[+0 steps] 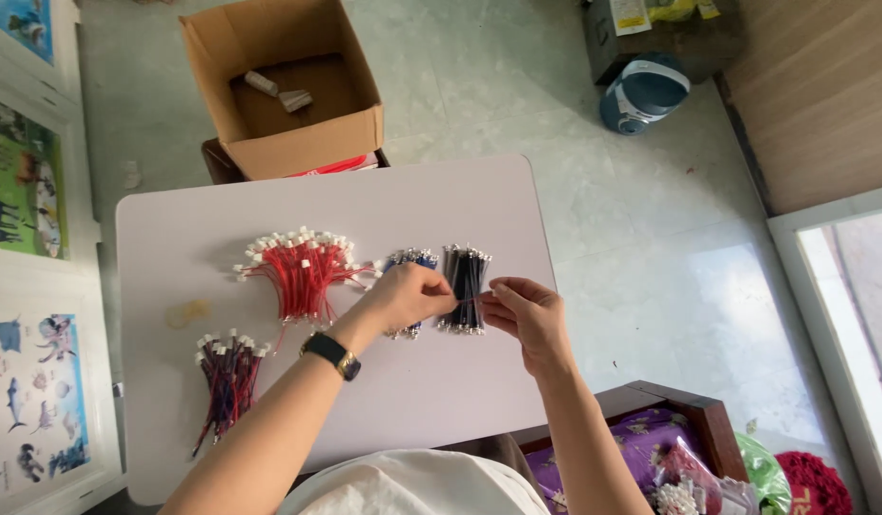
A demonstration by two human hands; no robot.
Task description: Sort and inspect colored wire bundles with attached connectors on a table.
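Pinching a thin red wire (468, 299) between both hands above the white tabletop (174, 229). Left hand (409, 296), wristwatch (330, 355) on its wrist, closed with fingertips together on one end of the wire; right hand (525, 315) likewise closed, thumb and forefinger nipped on the other end. Wire stretched short and nearly level between them, just over a bundle of black wires (465, 286) with white connectors at both ends. Just left of that, partly hidden under the left hand, a bundle of blue wires (410, 259). Further left, a large fanned pile of red wires (303, 267) with white connectors. Near the left front of the tabletop, well apart from the hands, a bundle of mixed dark and red wires (226, 377). Beyond the far edge, an open cardboard box (288, 91) on a dark stool. On the tiled floor to the right, a blue and white appliance (643, 93).
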